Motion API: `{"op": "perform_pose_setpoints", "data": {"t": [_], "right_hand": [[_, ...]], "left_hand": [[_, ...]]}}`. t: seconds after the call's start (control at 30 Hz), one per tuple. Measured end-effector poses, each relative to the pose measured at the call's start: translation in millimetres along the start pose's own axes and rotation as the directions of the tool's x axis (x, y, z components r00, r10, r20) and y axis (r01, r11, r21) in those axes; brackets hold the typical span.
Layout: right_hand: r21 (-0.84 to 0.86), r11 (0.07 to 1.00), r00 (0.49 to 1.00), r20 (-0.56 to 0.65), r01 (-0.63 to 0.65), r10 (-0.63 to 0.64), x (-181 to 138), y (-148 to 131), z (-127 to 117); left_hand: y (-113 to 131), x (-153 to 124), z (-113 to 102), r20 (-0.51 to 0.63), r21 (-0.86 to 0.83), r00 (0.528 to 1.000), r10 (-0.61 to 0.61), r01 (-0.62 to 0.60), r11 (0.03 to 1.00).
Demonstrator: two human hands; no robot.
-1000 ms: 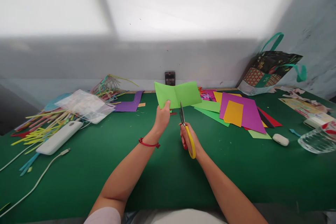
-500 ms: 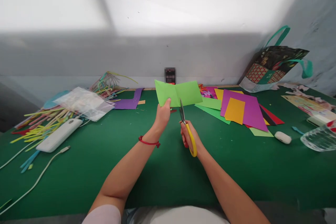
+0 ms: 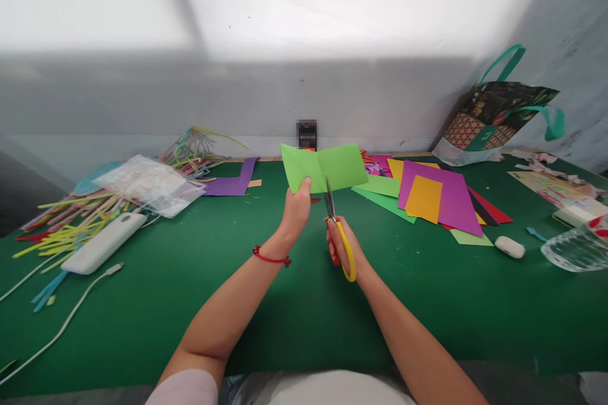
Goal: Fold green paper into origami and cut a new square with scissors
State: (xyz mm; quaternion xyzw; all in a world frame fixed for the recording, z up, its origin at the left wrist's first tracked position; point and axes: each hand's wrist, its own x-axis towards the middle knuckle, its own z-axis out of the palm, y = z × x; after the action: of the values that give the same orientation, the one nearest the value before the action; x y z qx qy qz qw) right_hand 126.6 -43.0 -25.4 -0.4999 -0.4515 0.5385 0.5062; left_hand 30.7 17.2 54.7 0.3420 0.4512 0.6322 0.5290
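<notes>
My left hand (image 3: 298, 204) pinches the lower edge of a creased light green sheet of paper (image 3: 342, 166), thumb in front, and holds it up above the table. Wrapped round the handles of a pair of scissors (image 3: 348, 252), one yellow and one red, is my right hand (image 3: 338, 237). The scissor blades point up and away, at the paper's lower edge just right of its fold. Whether they have cut into the sheet I cannot make out. My right fingers are partly hidden behind the handles.
Coloured paper sheets (image 3: 468, 205) lie at the right, near a white case (image 3: 510, 247), a plastic bottle (image 3: 577, 245) and a bag (image 3: 498, 117). Paper strips (image 3: 61, 234), a plastic sleeve (image 3: 147, 180), a white power bank (image 3: 104, 243) and a cable (image 3: 71, 319) lie left on the green table (image 3: 190, 310).
Both hands keep their hold on the paper and the scissors in almost the same place. The whole view has shifted very slightly.
</notes>
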Motion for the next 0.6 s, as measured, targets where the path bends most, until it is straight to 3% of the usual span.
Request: {"op": "perform_pose_setpoints", "data": {"t": [0.17,0.3,0.5,0.6], "right_hand": [[-0.029,1.000,1.000,0.003,0.001,-0.001,-2,-3,1],[-0.068,0.998,1.000,0.000,0.012,-0.012,-2,-3,-1],[-0.110,0.994,1.000,-0.019,0.011,-0.014,0,-2,-2],[-0.112,0.994,1.000,-0.019,0.010,-0.012,1,-2,-2]], "left_hand": [[-2,1,-2,0.007,0.111,0.999,0.049,-0.049,0.993],[-2,5,-9,0.100,0.276,0.984,0.150,-0.173,0.946],[5,10,-13,0.173,0.477,0.981,0.089,-0.163,0.864],[7,11,-13,0.258,0.577,0.962,0.085,-0.224,0.785]]}}
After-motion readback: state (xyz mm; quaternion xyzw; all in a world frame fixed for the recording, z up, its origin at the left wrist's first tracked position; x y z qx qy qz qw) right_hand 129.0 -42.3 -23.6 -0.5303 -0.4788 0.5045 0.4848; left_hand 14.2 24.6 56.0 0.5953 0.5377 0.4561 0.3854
